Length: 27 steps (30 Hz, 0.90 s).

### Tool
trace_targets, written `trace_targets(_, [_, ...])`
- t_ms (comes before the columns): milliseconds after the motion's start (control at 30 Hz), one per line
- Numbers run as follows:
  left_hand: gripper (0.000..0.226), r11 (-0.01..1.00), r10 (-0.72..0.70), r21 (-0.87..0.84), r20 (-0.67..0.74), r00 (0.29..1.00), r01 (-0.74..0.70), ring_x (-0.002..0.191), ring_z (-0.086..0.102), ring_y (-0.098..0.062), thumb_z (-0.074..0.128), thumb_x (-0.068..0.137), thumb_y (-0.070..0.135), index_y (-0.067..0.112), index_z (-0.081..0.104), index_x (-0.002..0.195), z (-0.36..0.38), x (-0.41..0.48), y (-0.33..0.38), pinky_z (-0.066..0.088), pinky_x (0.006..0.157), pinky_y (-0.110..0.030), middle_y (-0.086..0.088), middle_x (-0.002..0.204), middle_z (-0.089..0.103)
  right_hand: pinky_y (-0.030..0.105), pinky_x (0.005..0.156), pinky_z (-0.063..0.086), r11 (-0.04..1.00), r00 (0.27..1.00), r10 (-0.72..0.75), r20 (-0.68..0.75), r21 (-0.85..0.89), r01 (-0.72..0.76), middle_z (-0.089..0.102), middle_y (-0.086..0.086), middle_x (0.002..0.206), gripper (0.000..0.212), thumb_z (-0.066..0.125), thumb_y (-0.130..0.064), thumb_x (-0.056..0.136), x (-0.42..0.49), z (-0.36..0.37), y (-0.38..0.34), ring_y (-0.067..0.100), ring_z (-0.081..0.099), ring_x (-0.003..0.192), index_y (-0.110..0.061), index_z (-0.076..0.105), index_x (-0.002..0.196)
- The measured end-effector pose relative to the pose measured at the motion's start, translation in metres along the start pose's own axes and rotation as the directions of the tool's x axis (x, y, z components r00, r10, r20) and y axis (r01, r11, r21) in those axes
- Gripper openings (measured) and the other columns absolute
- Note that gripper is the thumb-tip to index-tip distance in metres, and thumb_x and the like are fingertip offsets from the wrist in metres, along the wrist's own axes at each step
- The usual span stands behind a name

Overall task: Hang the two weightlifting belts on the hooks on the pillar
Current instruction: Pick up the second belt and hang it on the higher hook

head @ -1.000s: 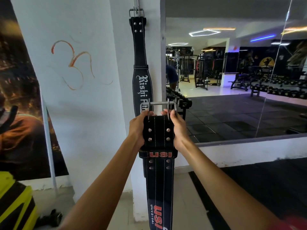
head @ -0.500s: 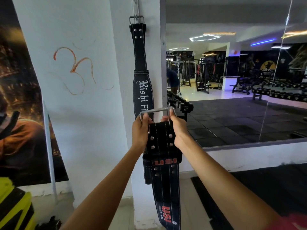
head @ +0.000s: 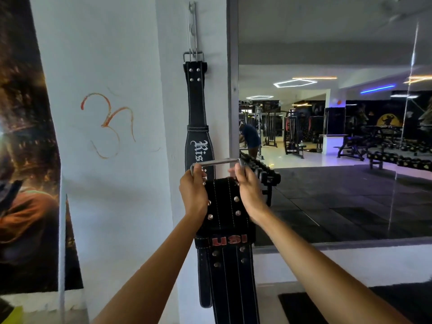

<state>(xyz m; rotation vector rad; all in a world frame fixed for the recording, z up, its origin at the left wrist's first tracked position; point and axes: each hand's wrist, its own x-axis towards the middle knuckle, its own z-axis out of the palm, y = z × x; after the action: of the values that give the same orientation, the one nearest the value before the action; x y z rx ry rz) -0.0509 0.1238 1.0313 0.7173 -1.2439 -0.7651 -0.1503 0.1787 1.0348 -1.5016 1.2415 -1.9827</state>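
Observation:
A black belt with white lettering (head: 197,113) hangs by its buckle from the metal hook strip (head: 192,29) on the white pillar (head: 173,90). In front of it I hold a second black belt marked USI (head: 223,206) upright, its steel buckle (head: 215,163) on top. My left hand (head: 192,194) grips the buckle's left end and my right hand (head: 247,191) grips its right end. The USI belt's buckle is well below the hooks and hides the lower part of the hanging belt.
A large wall mirror (head: 327,136) fills the right side and reflects gym machines, a dumbbell rack (head: 261,171) and a person. A poster (head: 25,160) covers the wall at left. An orange symbol (head: 108,122) is painted on the pillar's side. A black floor mat (head: 304,307) lies below.
Both hands have raised the USI belt a little toward the hooks, and my view has tilted up, so the hook strip above the hanging belt now shows.

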Motion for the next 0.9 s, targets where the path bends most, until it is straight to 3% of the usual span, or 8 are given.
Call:
trace_targets(133, [0.04,0.978,0.205,0.031,-0.001,0.979,-0.205,0.058,0.044,-0.011,0.036,0.099,0.033,0.016,0.049,0.066,0.016,0.076,0.044,0.036,0.058,-0.027,0.004,0.062,0.048,0.013,0.052,0.038,0.953,0.956,-0.272,-0.114,-0.171,0.25,0.047,-0.005,0.063,0.037,0.032,-0.03,0.099,0.082,0.025,-0.033,0.006,0.044,0.057,-0.022,0.045,0.065])
trace_targets(233, [0.046,0.905,0.394,0.169,0.013,0.919,-0.39,0.058,0.044,-0.011,0.029,0.1,0.036,0.006,0.055,0.076,0.031,0.156,0.081,0.034,0.058,-0.032,0.003,0.063,0.048,0.009,0.048,0.035,0.929,0.923,-0.348,-0.162,-0.194,0.316,0.046,-0.006,0.061,0.04,0.032,-0.032,0.099,0.164,0.047,-0.064,0.004,0.043,0.056,-0.023,0.042,0.062])
trace_targets(333, [0.053,0.846,0.508,0.19,-0.002,0.861,-0.498,0.061,0.048,-0.023,0.028,0.1,0.037,0.0,0.057,0.076,0.045,0.235,0.112,0.035,0.064,-0.036,-0.004,0.061,0.051,0.008,0.039,0.031,0.887,0.871,-0.446,-0.207,-0.236,0.398,0.04,-0.005,0.056,0.044,0.032,-0.034,0.099,0.242,0.07,-0.089,0.006,0.038,0.051,-0.02,0.037,0.057])
trace_targets(400, [0.052,0.823,0.541,0.214,-0.018,0.841,-0.526,0.071,0.053,-0.03,0.028,0.101,0.035,0.0,0.059,0.078,0.053,0.284,0.124,0.036,0.068,-0.035,-0.012,0.071,0.057,0.012,0.039,0.03,0.865,0.841,-0.485,-0.24,-0.275,0.42,0.042,-0.002,0.057,0.046,0.032,-0.037,0.098,0.287,0.086,-0.1,0.013,0.042,0.053,-0.012,0.045,0.062])
trace_targets(533, [0.052,0.807,0.541,0.286,-0.008,0.841,-0.517,0.088,0.061,-0.04,0.029,0.101,0.033,-0.006,0.063,0.094,0.076,0.379,0.131,0.04,0.071,-0.037,-0.026,0.093,0.066,0.027,0.06,0.031,0.864,0.837,-0.468,-0.284,-0.343,0.367,0.053,0.009,0.074,0.05,0.032,-0.039,0.098,0.374,0.112,-0.109,0.025,0.049,0.069,0.001,0.061,0.087])
trace_targets(667, [0.054,0.833,0.509,0.275,-0.041,0.86,-0.48,0.094,0.059,-0.039,0.033,0.099,0.039,-0.008,0.06,0.101,0.102,0.453,0.137,0.04,0.072,-0.038,-0.026,0.105,0.065,0.028,0.048,0.028,0.859,0.824,-0.466,-0.323,-0.388,0.334,0.044,0.003,0.06,0.047,0.031,-0.039,0.098,0.448,0.128,-0.114,0.025,0.047,0.064,-0.004,0.049,0.074])
trace_targets(733, [0.048,0.832,0.509,0.28,-0.04,0.86,-0.479,0.094,0.057,-0.035,0.033,0.1,0.036,-0.004,0.06,0.109,0.114,0.477,0.142,0.036,0.071,-0.035,-0.024,0.108,0.064,0.028,0.051,0.032,0.87,0.824,-0.441,-0.356,-0.394,0.296,0.045,0.003,0.063,0.049,0.031,-0.04,0.098,0.477,0.131,-0.117,0.027,0.048,0.07,-0.005,0.048,0.068])
trace_targets(900, [0.048,0.85,0.479,0.281,-0.062,0.876,-0.445,0.105,0.056,-0.036,0.035,0.098,0.04,-0.002,0.057,0.108,0.136,0.519,0.147,0.035,0.074,-0.034,-0.02,0.114,0.062,0.032,0.068,0.038,0.873,0.821,-0.402,-0.406,-0.44,0.209,0.063,0.019,0.11,0.051,0.031,-0.04,0.098,0.526,0.138,-0.121,0.035,0.059,0.1,0.002,0.059,0.108])
